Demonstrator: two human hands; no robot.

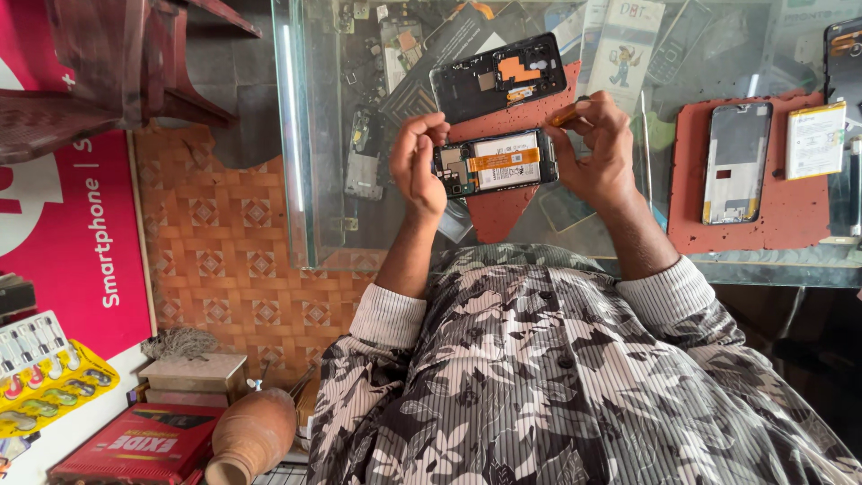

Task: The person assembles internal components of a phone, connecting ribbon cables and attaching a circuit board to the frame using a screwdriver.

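Observation:
An opened smartphone (496, 163), back cover off, shows its battery, an orange flex strip and circuit boards. My left hand (416, 164) grips its left end, fingers curled over the edge. My right hand (600, 151) holds the phone's right end and also pinches a small orange-handled tool (569, 114) between thumb and fingers. The phone is held just above a red work mat (498, 208) on a glass counter. A black phone back housing (496, 77) with an orange patch lies on the mat just beyond the hands.
On the right a second red mat (792, 208) carries a silver phone frame (736, 162) and a white battery (815, 140). Loose phone parts lie under the glass counter top (296, 135). A maroon chair (108, 63), clay pot (253, 433) and boxes are at the left.

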